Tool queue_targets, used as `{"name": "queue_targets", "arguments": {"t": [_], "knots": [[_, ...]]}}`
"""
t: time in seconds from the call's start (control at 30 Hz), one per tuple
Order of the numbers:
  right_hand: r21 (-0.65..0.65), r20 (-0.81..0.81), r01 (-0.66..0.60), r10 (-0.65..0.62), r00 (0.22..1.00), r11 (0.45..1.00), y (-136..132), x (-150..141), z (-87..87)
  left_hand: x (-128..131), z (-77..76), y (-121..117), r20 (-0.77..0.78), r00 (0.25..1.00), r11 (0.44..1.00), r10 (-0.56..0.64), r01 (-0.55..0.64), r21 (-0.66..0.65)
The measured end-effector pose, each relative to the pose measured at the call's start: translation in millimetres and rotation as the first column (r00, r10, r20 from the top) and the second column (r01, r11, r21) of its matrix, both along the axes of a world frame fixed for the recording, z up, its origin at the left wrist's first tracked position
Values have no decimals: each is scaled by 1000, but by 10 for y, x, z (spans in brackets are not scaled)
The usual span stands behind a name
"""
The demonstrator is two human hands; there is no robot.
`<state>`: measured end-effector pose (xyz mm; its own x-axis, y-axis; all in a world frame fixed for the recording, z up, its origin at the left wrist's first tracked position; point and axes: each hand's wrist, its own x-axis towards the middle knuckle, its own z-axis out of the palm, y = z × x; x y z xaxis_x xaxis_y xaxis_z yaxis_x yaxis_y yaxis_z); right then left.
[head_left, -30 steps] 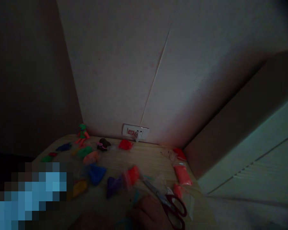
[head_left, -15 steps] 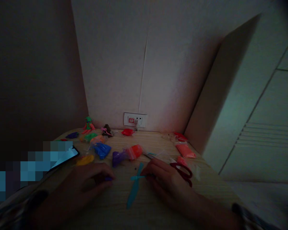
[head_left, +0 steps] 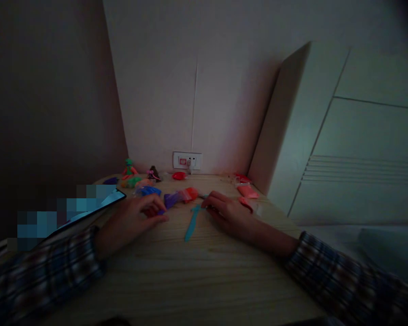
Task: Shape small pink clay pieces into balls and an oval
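R hand (head_left: 226, 210): fingers curled, can't make out if gripping. Blue plastic tool (head_left: 191, 224) on table (head_left: 204, 280), just L of R fingertips; R hand nearer. Long axis runs from there back twd body, slightly L. Looks thin, flat, light blue. L hand (head_left: 132, 222): narrow pinch, holding small purple bit (head_left: 161, 212).

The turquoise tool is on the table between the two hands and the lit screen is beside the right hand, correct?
Not quite: the head view shows the lit screen beside the left hand, not the right hand. The turquoise tool is on the table between them.
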<state>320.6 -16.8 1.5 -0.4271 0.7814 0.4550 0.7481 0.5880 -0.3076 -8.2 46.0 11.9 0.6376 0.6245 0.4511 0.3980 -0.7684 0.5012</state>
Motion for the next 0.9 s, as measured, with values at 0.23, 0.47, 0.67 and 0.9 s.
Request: {"name": "queue_targets", "arguments": {"t": [0.23,0.47,0.67,0.9], "knots": [[-80,-130,34,-44,990,996,144,-30,113,81,82,15,-6,1000,996,-14,14,83],[-334,-324,-132,18,946,933,268,-597,250,214,91,-14,100,994,982,-45,26,189],[-454,-470,-280,39,882,846,150,-854,208,274,84,-155,229,973,975,35,-84,207],[-412,-634,-274,-57,771,869,107,-741,226,339,3,-106,206,976,954,78,-133,268]]}}
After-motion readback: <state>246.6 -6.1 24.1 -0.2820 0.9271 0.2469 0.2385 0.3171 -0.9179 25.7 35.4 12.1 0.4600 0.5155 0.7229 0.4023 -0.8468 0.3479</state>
